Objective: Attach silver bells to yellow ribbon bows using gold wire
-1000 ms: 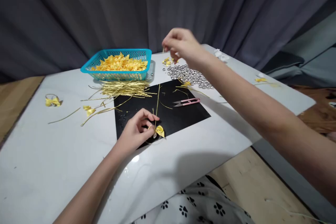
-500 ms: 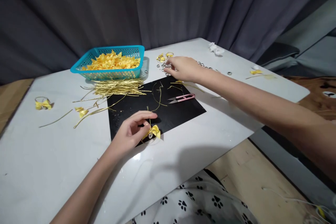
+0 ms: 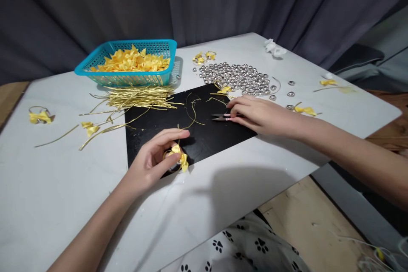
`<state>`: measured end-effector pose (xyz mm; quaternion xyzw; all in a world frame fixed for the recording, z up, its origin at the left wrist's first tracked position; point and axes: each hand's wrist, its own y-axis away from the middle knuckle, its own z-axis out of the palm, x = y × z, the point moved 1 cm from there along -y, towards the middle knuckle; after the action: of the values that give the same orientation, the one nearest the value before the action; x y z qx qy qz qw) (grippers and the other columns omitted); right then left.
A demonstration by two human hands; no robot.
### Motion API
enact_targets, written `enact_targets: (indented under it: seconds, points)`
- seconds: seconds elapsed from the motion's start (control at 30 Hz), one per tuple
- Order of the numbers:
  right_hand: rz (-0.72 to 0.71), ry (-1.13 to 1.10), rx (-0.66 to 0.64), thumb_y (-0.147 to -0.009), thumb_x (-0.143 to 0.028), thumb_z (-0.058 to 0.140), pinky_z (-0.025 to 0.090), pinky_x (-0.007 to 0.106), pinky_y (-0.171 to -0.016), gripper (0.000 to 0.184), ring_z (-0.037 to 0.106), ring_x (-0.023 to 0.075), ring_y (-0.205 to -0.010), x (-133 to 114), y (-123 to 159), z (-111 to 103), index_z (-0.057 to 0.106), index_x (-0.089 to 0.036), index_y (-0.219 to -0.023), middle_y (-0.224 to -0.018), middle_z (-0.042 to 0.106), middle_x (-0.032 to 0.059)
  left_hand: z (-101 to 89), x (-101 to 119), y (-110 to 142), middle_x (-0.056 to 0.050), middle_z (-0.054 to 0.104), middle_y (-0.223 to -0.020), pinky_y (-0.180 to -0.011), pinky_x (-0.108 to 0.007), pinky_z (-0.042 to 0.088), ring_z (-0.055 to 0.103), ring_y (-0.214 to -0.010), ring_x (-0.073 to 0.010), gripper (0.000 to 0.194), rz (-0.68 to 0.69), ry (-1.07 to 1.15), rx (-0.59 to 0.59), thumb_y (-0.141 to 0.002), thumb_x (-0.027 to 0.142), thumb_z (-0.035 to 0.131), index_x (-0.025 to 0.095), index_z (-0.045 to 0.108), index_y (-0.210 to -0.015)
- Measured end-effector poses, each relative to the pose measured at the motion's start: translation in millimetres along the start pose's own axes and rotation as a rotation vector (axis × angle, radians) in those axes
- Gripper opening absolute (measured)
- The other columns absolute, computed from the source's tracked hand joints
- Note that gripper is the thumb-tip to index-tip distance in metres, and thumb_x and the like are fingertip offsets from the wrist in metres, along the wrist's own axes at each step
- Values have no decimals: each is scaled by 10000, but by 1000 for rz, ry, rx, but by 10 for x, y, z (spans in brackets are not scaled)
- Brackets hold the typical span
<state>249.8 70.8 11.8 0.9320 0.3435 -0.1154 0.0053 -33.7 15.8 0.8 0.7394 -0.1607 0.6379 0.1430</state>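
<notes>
My left hand [image 3: 151, 161] pinches a yellow ribbon bow [image 3: 184, 162] between thumb and fingers, low over the near edge of a black sheet [image 3: 213, 140]. A thin gold wire loops round the bow and its end sticks up past my fingertips. At the sheet's right side, my right hand [image 3: 255, 114] has its fingers closed on the pink handles of thread snips [image 3: 220, 118]. The snips' blades point left and stand apart; most of the handle is covered by my fingers. Loose gold wire pieces [image 3: 193, 112] lie on the sheet between my hands.
Behind the sheet lies a heap of shiny silver beads [image 3: 237, 77]. A blue basket [image 3: 124, 79] of yellow bows stands at the back left, with a bundle of gold wires [image 3: 137, 97] before it. Wired bows [image 3: 40, 117] and white crumpled scraps [image 3: 274, 49] lie around.
My right hand has come back from the silver beads towards me and closed on the snips, uncovering the bead heap. In my left hand the bow has turned and tilted.
</notes>
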Motion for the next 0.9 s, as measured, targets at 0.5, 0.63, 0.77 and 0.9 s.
enact_targets:
  seconds: [0.5, 0.63, 0.77, 0.9]
  points:
    - [247, -719, -290, -908, -433, 376, 353, 219, -655, 341, 467, 111, -746, -796, -35, -179, 554, -147, -958, -847, 542, 33, 59, -61, -30, -56, 484, -1223, -701, -204, 460, 507, -900, -120, 381, 5, -67, 13, -762, 190, 650, 215, 590, -1137]
    - [286, -821, -450, -860, -467, 460, 258, 184, -517, 357, 342, 61, -588, -823, -69, -133, 546, -127, -924, -701, 435, -14, 60, -58, -12, -46, 467, -1224, -653, -192, 478, 517, -845, -101, 421, -12, -39, 16, -726, 194, 689, 230, 589, -1134]
    - [300, -931, -565, -841, -505, 486, 222, 161, -458, 382, 303, 40, -537, -816, -112, -102, 552, -133, -902, -656, 381, -34, 58, -57, -9, -35, 460, -1214, -631, -186, 485, 504, -761, -72, 439, -30, -30, 8, -703, 194, 706, 237, 594, -1125]
    - [361, -1005, -678, -829, -520, 508, 189, 142, -394, 398, 256, 26, -460, -787, -135, -84, 554, -130, -893, -561, 322, -59, 70, -39, -25, -37, 454, -1217, -615, -176, 481, 492, -728, -59, 461, -49, -44, -1, -689, 193, 711, 224, 588, -1132]
